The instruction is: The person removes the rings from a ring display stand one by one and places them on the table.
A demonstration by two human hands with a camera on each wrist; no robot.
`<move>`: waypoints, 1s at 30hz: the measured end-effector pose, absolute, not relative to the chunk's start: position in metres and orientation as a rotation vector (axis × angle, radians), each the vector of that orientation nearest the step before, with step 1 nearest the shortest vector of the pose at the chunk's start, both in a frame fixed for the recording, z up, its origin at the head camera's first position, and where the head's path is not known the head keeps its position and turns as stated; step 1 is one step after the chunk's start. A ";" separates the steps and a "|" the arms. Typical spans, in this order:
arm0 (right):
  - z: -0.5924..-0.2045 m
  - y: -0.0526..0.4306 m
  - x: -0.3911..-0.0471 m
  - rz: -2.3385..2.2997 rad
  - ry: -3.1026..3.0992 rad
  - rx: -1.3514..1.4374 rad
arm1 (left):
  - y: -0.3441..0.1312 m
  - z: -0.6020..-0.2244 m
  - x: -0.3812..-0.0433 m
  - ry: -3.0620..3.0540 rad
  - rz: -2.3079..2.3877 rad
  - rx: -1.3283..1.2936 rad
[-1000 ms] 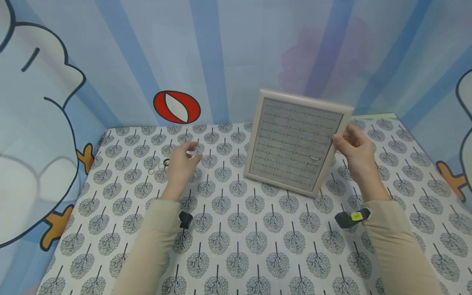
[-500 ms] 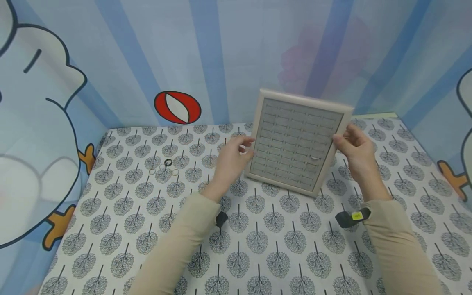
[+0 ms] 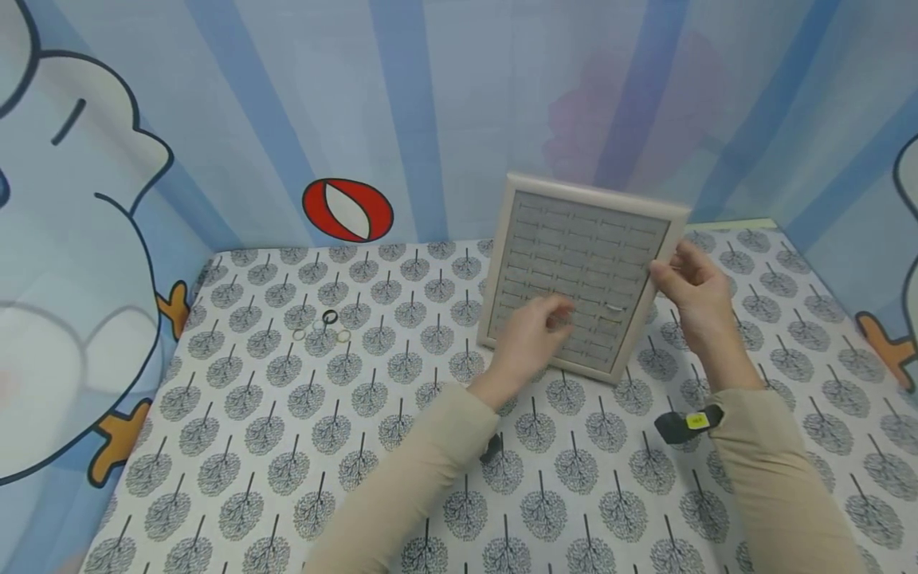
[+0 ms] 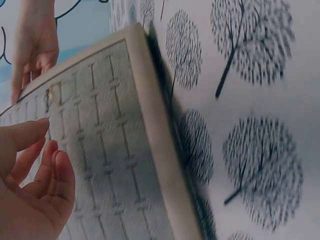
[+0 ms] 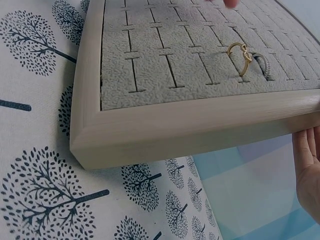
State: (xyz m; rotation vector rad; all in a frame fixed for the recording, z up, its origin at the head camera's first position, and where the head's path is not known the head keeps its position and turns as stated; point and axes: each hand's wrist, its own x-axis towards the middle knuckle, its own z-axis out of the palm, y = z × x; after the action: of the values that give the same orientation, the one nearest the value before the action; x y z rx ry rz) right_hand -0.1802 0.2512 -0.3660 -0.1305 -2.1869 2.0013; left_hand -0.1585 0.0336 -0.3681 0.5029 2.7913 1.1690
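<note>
A ring display board with a pale frame and grey slotted padding stands tilted on the cloth. My right hand grips its right edge, thumb on the front. In front of the lower middle slots is my left hand, its fingers bent toward the thumb. Whether something small is between those fingertips cannot be made out. Two rings sit side by side in slots near the right edge: a gold ring with an open, looped front, and a silver ring with a textured band.
On the tree-print cloth at left lie a black ring, a gold ring, another thin ring and a faint pale ring. A striped cartoon curtain hangs behind the table.
My left hand has moved right from beside the loose rings, past the board's left edge, to the front of its padding. The right hand and board have stayed in place.
</note>
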 end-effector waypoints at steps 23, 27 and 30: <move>-0.369 0.253 -0.182 2.015 -2.176 -0.134 | 0.068 -0.380 -0.155 2.783 1.184 0.563; -0.368 0.252 -0.182 1.990 -2.199 -0.167 | 0.071 -0.379 -0.155 2.801 1.149 0.540; -0.368 0.252 -0.181 2.013 -2.170 -0.142 | 0.072 -0.378 -0.155 2.824 1.107 0.527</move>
State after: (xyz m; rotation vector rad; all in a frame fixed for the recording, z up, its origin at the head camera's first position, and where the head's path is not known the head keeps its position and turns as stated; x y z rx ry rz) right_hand -0.1813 0.2517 -0.3684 -0.1417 -2.1696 2.0128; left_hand -0.1551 0.0722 -0.3778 0.5266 2.8242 1.1070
